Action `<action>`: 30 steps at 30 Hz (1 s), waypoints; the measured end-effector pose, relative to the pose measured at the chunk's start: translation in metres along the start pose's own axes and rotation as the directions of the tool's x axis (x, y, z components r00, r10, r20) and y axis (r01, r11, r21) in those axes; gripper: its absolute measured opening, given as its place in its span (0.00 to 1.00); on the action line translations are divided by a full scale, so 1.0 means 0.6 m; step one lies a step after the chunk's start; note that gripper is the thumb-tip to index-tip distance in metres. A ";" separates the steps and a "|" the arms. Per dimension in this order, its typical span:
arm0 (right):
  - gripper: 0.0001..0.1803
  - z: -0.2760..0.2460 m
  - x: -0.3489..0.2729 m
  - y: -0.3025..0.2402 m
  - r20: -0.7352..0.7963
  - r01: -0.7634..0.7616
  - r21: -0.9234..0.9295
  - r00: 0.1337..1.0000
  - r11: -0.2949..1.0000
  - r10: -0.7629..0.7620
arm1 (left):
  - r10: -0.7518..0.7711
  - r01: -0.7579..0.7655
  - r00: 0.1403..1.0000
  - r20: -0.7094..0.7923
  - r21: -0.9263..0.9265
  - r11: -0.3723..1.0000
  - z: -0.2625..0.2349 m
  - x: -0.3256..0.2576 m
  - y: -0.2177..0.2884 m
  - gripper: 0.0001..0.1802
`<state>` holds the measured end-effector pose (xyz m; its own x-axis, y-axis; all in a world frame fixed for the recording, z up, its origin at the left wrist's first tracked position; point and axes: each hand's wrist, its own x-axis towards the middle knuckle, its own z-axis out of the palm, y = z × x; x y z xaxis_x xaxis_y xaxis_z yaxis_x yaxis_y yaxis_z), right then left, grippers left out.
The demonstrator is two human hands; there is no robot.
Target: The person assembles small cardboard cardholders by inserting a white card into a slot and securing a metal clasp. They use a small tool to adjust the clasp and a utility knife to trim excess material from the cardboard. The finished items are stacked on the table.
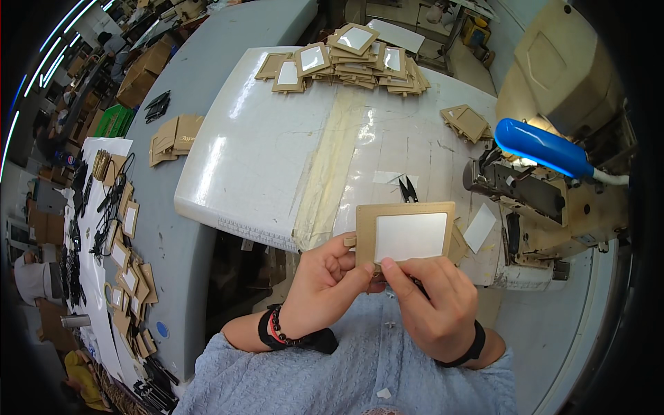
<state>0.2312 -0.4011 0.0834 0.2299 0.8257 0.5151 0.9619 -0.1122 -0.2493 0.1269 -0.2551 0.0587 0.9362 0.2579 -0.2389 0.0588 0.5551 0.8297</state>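
Note:
Both my hands hold one tan rectangular frame piece with a white window in its middle, just above my chest. My left hand grips its lower left corner, thumb on the front. My right hand pinches its bottom edge between thumb and forefinger. A small tan tab sticks out at the piece's left edge. Small black thread snips lie on the white table just beyond the piece.
A heap of the same tan frames lies at the table's far edge, a few more by the sewing machine with its blue lamp at right. More tan pieces and black parts cover the grey bench at left.

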 end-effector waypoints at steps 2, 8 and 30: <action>0.20 0.000 0.000 -0.001 0.006 -0.004 -0.003 1.000 1.000 0.004 | -0.007 0.007 1.000 0.000 -0.007 1.000 0.000 0.000 0.000 0.20; 0.20 0.003 0.001 -0.004 0.010 -0.025 -0.038 1.000 0.999 0.025 | 0.063 -0.063 0.998 -0.007 -0.005 0.998 0.007 0.001 -0.009 0.22; 0.20 -0.001 0.008 0.014 -0.051 -0.078 0.197 0.995 0.977 0.090 | 0.058 -0.057 0.994 0.097 -0.008 0.998 0.013 -0.007 0.007 0.26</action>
<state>0.2406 -0.3987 0.0844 0.3228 0.7832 0.5314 0.8928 -0.0656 -0.4456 0.1262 -0.2601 0.0670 0.9673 0.2114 -0.1401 0.0022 0.5455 0.8381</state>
